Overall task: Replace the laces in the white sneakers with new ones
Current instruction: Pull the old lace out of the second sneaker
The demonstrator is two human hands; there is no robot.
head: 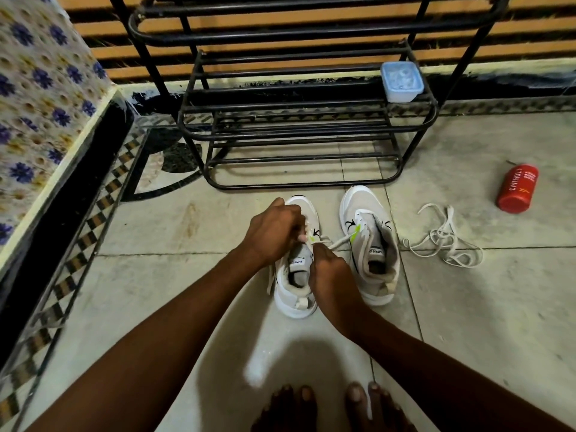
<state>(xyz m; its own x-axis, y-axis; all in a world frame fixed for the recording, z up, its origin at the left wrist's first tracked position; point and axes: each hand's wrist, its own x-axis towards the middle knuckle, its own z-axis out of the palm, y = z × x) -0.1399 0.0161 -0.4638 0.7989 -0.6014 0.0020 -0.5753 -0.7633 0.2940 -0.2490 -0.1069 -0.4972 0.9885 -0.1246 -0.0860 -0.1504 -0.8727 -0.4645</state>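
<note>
Down on the tiled floor (467,307), the left hand (274,232) and right hand (330,272) are each pinching the lace (338,243) over the left sneaker (296,294). Loose laces (445,238) are lying beside the right sneaker (371,244).

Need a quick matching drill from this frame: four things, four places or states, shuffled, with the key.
Things:
1. red bottle
2. blue-lidded box
3. loose laces
4. left sneaker

Places or states:
A. on the black rack
B. both hands working at its lace
C. lying on its side on the floor, far right
D. tangled heap on the floor, right of the right sneaker

Pairs: 1-C, 2-A, 3-D, 4-B
</note>
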